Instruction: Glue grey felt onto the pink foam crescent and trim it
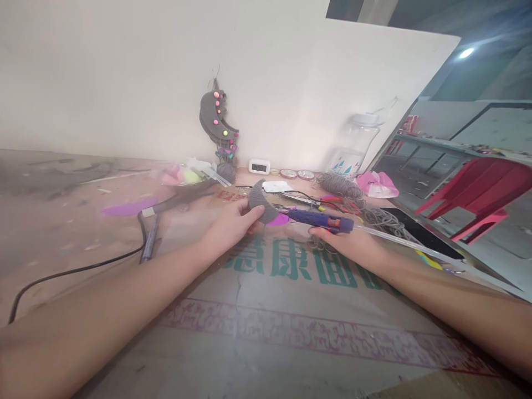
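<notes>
Between the thumb and fingers of my left hand (239, 219) is a small crescent wrapped in grey yarn (262, 202). My right hand (332, 235) grips a blue glue gun (322, 219), its nozzle pointing left at the crescent's inner edge. Whether the nozzle touches the yarn I cannot tell. A long clear glue stick (399, 238) sticks out of the gun's back end. Purple felt (278, 219) shows just behind the crescent and below the nozzle. The fingers of my right hand are partly hidden under the gun.
A grey moon ornament with coloured pompoms (214, 116) hangs on the white wall. Along the back stand a small digital clock (259, 166), a yarn ball (338, 184) and a clear bottle (353, 144). A black cable (78, 270) crosses the left side. A dark tablet (424, 233) lies right.
</notes>
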`<state>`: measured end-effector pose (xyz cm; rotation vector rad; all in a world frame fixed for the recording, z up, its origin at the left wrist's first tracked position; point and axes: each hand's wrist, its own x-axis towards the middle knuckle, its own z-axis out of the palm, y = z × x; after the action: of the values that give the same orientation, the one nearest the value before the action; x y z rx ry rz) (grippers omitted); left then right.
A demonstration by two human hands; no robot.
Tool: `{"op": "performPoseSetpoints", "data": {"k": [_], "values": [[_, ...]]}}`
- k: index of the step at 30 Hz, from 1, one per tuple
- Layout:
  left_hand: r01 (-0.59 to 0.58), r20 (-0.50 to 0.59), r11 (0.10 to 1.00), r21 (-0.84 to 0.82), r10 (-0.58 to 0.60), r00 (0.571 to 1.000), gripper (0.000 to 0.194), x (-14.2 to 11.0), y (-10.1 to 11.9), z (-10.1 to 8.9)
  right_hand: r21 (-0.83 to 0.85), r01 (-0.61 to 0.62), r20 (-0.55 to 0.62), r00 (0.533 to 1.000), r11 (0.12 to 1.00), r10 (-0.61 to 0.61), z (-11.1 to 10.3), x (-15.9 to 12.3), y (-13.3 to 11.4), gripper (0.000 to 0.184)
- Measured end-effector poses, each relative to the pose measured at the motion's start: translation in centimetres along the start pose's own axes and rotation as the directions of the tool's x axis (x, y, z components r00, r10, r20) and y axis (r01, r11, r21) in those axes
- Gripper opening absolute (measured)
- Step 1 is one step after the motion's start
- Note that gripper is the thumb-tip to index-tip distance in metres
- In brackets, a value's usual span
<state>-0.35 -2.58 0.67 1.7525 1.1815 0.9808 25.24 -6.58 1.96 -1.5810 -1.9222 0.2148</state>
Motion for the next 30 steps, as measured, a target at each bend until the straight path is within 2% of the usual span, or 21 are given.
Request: {"op": "performPoseSetpoints", "data": {"k": [10, 13, 17, 21, 24, 28, 30], "values": [[-0.013, -0.006, 1.0, -0.023, 0.012, 1.0, 0.034, 0.3, -0.6, 0.2, 0.059, -0.025, 0.013, 1.0, 0.998, 0.024, 0.4, 0.7, 1.3, 0.037], [-0.016, 0.002, 0.999, -0.05, 0.016, 1.0, 0.033, 0.3, -0.4, 0.3, 0.044, -0.007, 0.0, 1.0, 0.999, 0.007, -0.7, 1.5, 1.2, 0.038], [-0.022, 0.02, 0.997, -0.072, 0.023, 1.0, 0.032, 0.3, -0.2, 0.4, 0.077, 0.093, 0.013, 0.995, 0.993, -0.094, -3.1, 2.7, 0.3, 0.052], [-0.008, 0.006, 0.998, -0.066, 0.008, 1.0, 0.032, 0.4, -0.3, 0.4, 0.048, 0.029, 0.081, 0.996, 0.998, -0.032, -4.3, 4.9, -0.4, 0.055], [0.0, 0.002, 0.999, -0.054, 0.0, 1.0, 0.034, 0.3, -0.4, 0.4, 0.04, -0.008, 0.156, 0.988, 0.999, 0.001, -3.9, 7.2, -0.3, 0.05], [-0.011, 0.022, 0.996, -0.084, 0.013, 1.0, 0.032, 0.3, -0.3, 0.4, 0.048, 0.067, 0.224, 0.972, 0.997, -0.076, -2.3, 10.8, 0.0, 0.047], [-0.011, 0.023, 0.997, -0.076, 0.012, 1.0, 0.032, 0.4, -0.4, 0.5, 0.066, 0.057, 0.276, 0.958, 0.996, -0.073, -1.2, 12.6, 0.2, 0.047]]}}
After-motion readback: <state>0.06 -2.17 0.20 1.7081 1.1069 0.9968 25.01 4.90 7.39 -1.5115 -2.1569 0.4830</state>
